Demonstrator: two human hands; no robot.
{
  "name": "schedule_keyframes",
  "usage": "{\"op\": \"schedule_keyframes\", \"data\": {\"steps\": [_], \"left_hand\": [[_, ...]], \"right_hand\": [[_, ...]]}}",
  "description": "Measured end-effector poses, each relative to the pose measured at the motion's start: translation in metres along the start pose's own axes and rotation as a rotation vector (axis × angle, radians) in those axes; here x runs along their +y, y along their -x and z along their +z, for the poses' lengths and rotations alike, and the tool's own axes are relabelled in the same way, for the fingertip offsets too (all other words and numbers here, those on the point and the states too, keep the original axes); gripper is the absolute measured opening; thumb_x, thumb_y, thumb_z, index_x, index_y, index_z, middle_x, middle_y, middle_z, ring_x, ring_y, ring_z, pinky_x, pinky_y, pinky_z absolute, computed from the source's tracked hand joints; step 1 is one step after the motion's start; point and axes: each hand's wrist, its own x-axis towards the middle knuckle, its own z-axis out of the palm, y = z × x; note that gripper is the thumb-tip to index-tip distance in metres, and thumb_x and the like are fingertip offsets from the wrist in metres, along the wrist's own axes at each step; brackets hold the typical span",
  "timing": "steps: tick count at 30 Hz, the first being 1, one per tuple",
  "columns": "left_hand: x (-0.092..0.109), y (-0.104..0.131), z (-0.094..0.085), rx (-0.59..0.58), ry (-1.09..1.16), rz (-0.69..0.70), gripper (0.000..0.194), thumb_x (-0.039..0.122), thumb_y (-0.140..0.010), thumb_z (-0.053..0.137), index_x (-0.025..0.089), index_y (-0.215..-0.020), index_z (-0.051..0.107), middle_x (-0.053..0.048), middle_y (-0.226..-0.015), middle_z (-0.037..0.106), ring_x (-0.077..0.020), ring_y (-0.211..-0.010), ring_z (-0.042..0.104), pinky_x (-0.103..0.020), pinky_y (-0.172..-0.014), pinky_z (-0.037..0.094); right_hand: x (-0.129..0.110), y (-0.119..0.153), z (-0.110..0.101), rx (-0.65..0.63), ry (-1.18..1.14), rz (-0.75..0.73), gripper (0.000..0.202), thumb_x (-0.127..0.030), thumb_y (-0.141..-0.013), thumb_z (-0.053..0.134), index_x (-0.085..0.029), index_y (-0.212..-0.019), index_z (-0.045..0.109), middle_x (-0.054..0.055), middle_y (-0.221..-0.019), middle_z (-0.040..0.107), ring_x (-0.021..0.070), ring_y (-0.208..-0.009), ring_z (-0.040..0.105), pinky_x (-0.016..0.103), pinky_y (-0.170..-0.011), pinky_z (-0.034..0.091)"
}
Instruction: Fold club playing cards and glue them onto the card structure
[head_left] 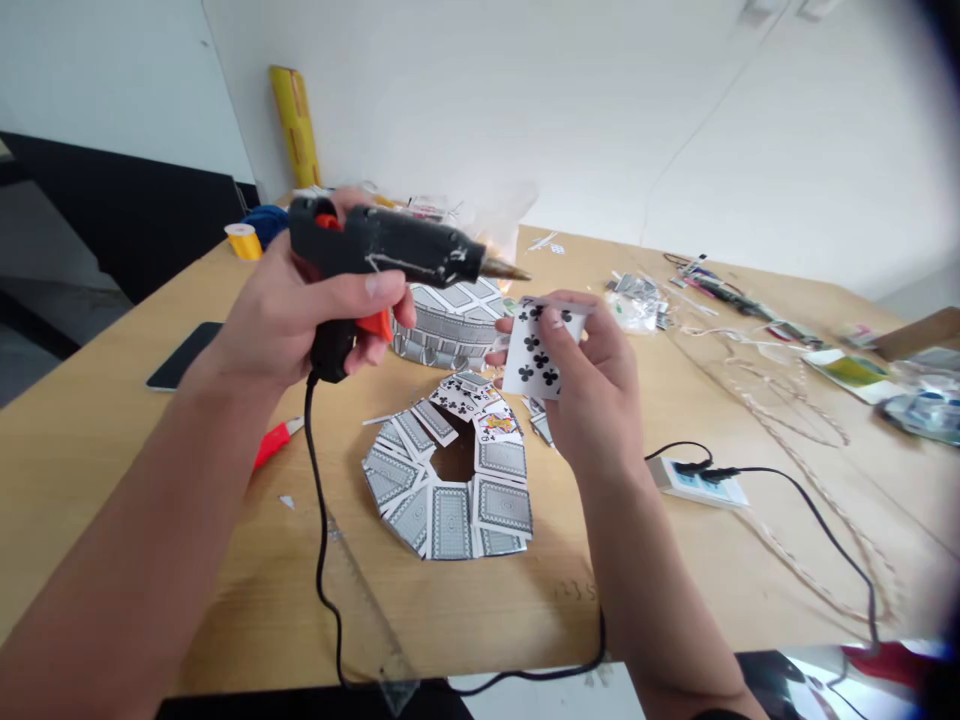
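Note:
My left hand (pixel 274 305) is wrapped round a black hot glue gun (pixel 405 240), fingers by its orange trigger. The metal nozzle points right, just above a playing card (pixel 529 355) with black clubs. My right hand (pixel 600 375) pinches that card near its top edge, thumb on the face. Below, on the table, lies a ring of overlapping playing cards (pixel 451 520), mostly grey backs up, with a dark gap in the middle. A few cards at its far side show their faces. Behind the ring stands a curved piece covered in cards (pixel 450 335), partly hidden by my left hand and the gun.
The gun's black cord (pixel 322 560) runs down to the table's front edge. A clear ruler (pixel 367 600) and a red-handled tool (pixel 274 442) lie left of the ring. On the right are a power strip (pixel 697 485) and loose rope (pixel 802 490). A phone (pixel 184 357) lies far left.

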Motion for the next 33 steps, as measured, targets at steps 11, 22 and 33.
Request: {"op": "schedule_keyframes", "data": {"steps": [11, 22, 33], "left_hand": [[0.019, -0.009, 0.014, 0.181, -0.185, 0.213, 0.023, 0.020, -0.085, 0.089, 0.018, -0.085, 0.067, 0.002, -0.070, 0.075, -0.0096, -0.040, 0.056, -0.022, -0.031, 0.034], [0.007, -0.009, -0.001, 0.262, -0.191, 0.235, 0.021, 0.026, -0.084, 0.093, 0.017, -0.081, 0.074, 0.000, -0.071, 0.075, -0.0085, -0.039, 0.054, -0.024, -0.032, 0.031], [0.015, -0.005, 0.004, 0.238, -0.220, 0.191, 0.029, 0.023, -0.082, 0.094, 0.019, -0.082, 0.065, 0.003, -0.069, 0.075, -0.0090, -0.038, 0.055, -0.021, -0.032, 0.034]], "right_hand": [[-0.009, 0.000, -0.002, 0.050, -0.030, 0.014, 0.029, -0.048, -0.099, 0.085, -0.034, -0.112, 0.064, 0.001, -0.096, 0.079, 0.0208, -0.068, 0.076, 0.032, -0.053, 0.060], [-0.015, 0.002, -0.001, 0.049, -0.024, -0.022, 0.024, -0.056, -0.104, 0.077, -0.034, -0.107, 0.069, 0.002, -0.091, 0.075, 0.0200, -0.058, 0.067, 0.035, -0.048, 0.053], [-0.011, -0.001, -0.003, 0.078, -0.040, 0.022, 0.026, -0.059, -0.106, 0.066, -0.033, -0.102, 0.071, 0.005, -0.088, 0.076, 0.0249, -0.063, 0.068, 0.040, -0.057, 0.051]]}}
